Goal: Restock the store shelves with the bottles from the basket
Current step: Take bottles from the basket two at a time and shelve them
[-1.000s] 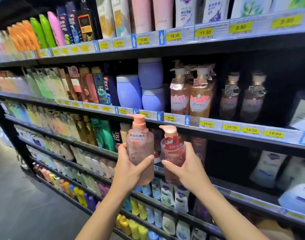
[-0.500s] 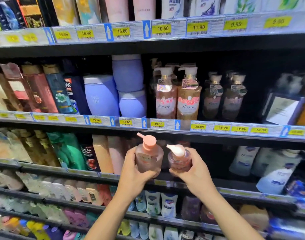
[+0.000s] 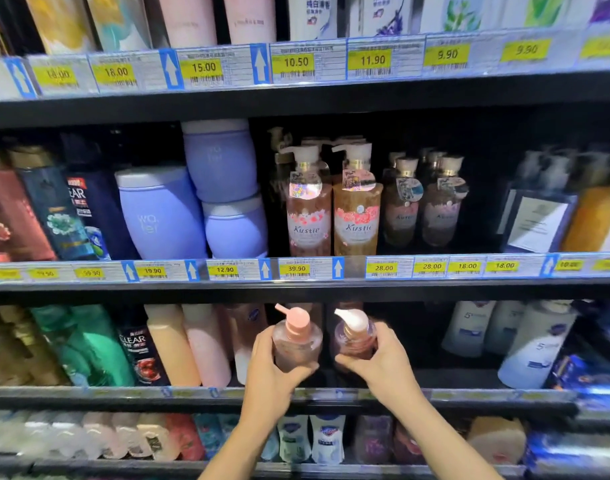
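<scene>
Left bottle: a round, translucent pink plastic pump bottle with a glossy salmon pump head (image 3: 296, 344), upright in a gap on the shelf, nozzle pointing left.
Right bottle: a smaller translucent rose plastic pump bottle with a pale cream pump head (image 3: 355, 337), just beside the first and apart from it.
Left hand (image 3: 272, 372): curled round the larger bottle's lower body, thumb across its near side.
Right hand (image 3: 383, 358): wrapped round the smaller bottle, thumb in front, fingers behind.
Bases: hidden by the hands; whether they rest on the shelf cannot be told.
Shelf: a black metal store shelf (image 3: 463, 377) with a blurred price strip.
Left neighbours: smooth, matte peach and pink squeeze bottles (image 3: 192, 344).
Right neighbours: white, rounded plastic bottles (image 3: 470, 327).
Above: floral-labelled amber pump bottles (image 3: 308, 209) and lavender tubs (image 3: 161, 213).
</scene>
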Action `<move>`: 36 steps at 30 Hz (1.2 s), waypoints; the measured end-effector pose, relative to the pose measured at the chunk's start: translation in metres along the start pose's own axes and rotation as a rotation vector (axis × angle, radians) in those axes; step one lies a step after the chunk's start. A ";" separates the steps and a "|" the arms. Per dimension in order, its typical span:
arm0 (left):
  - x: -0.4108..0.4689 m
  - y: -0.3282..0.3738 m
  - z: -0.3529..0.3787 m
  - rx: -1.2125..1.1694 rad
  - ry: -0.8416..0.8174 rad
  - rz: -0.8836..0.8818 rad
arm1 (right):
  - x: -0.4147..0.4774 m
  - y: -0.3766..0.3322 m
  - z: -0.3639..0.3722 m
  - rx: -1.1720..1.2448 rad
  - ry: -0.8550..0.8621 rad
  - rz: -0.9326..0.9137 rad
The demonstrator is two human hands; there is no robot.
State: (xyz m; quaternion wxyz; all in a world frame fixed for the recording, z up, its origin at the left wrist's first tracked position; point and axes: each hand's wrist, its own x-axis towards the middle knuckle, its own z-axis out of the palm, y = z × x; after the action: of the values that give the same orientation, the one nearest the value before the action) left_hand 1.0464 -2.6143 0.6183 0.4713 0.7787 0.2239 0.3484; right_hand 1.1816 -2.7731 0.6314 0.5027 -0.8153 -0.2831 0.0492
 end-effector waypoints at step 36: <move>0.026 -0.024 0.026 0.387 -0.098 -0.318 | 0.023 0.023 0.024 -0.219 -0.011 0.274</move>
State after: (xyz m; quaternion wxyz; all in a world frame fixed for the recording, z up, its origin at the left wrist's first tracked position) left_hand 1.0822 -2.6003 0.5973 0.3725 0.8255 0.3828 0.1824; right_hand 1.2016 -2.7502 0.6052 0.3980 -0.8957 -0.1761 0.0907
